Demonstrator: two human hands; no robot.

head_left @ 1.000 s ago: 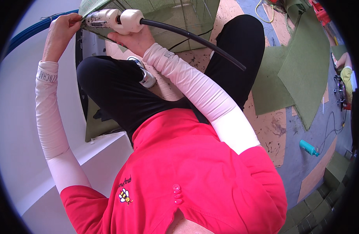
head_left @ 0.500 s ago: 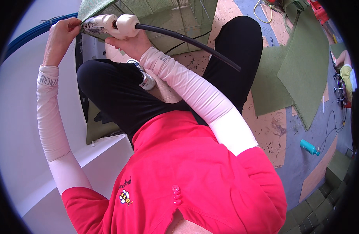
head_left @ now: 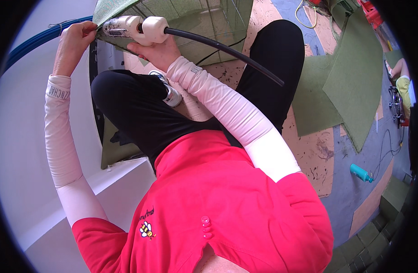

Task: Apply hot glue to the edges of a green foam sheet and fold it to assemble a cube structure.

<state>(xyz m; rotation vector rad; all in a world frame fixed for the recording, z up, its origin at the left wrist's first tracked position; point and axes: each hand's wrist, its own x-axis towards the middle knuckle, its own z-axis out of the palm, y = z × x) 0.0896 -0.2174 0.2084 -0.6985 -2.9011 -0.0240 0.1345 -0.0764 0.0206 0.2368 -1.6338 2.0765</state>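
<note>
My right hand (head_left: 162, 53) is wrapped round a white glue gun (head_left: 153, 31), with a long black glue stick (head_left: 227, 50) coming out of its back end. The gun's front points left, at the corner of a green woven sheet (head_left: 111, 9). Thumb and fingers of my left hand (head_left: 74, 44) pinch the edge of that sheet, just beyond the gun's front. Nozzle and sheet edge meet closely there, and I cannot tell whether they touch. The sheet belongs to a box-like wire frame (head_left: 208, 20) covered in green material, standing between my knees.
A bundle of blue rods (head_left: 36, 43) lies at the far left beside white surfaces. Green sheets (head_left: 354, 86) are spread on the stained floor to the right, near a teal bottle (head_left: 360, 173). Woven green blocks (head_left: 370, 236) sit lower right. Part of another person (head_left: 403, 84) shows at the right rim.
The glue gun and my right hand have shifted slightly to the right. My left hand keeps its pinch on the sheet's edge and has barely moved.
</note>
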